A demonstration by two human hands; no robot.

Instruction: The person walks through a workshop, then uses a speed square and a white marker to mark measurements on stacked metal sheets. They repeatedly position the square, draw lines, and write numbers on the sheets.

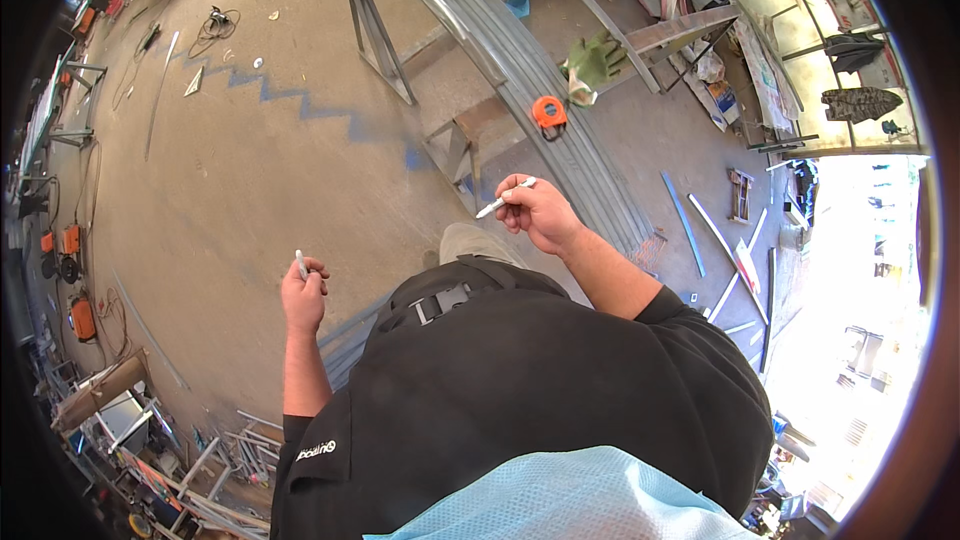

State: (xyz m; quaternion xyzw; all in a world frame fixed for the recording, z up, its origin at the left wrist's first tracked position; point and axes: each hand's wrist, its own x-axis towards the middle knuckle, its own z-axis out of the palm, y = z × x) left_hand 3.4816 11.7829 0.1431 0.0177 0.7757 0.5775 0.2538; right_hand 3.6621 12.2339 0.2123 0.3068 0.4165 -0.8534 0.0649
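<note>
Holding white marker (490, 208) in right grip (543, 215)

You had the tape measure (549, 116) on the metal profiles (590, 180), the glove (594, 62) just beyond to its right; nearer you, left of it, was the marker (491, 209) in your right hand (540, 215), your left hand (304, 296) farther left.

Dusty brown workshop floor (200, 220), blue zigzag paint (357, 127) toward the upper left, scrap metal (210, 465) heaped lower left, orange equipment (82, 319) near the left edge. Clothes (860, 105) hang against a pale panelled wall (800, 92) upper right. Harsh daylight floods the wide opening (850, 270) below it.
</note>
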